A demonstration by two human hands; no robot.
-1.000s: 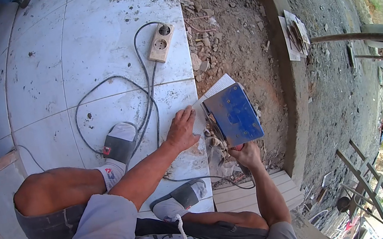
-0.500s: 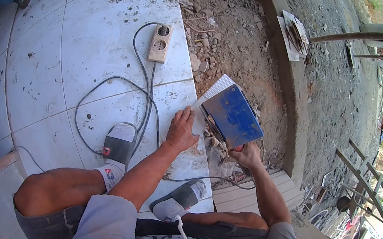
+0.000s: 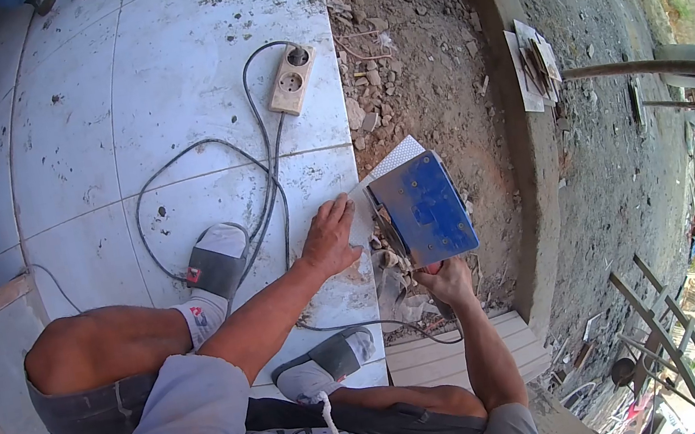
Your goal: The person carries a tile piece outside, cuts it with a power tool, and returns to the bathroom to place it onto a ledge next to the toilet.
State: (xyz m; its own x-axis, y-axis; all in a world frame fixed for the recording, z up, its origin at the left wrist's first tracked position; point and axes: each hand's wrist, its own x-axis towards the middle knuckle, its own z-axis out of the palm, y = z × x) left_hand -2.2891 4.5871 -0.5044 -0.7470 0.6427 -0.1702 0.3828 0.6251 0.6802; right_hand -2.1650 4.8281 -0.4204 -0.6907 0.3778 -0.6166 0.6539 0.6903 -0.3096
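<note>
Here the left hand [image 3: 328,238] lies flat and spread, pressing a white tile piece [image 3: 393,158] at the edge of the tiled floor [image 3: 163,83]. Just beside this edge, over the rubble, the right hand [image 3: 447,281] is clenched around the handle of a blue cutting machine [image 3: 424,209]. A socket strip [image 3: 292,78] lies farther along the same edge, on the floor.

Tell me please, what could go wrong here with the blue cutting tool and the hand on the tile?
1. The left hand presses the tile piece right beside the blue cutting tool; a slip could reach the fingers.
2. The cable loops near the sandalled feet, so it could snag.
3. The tile overhangs the floor edge and might break off.
</note>
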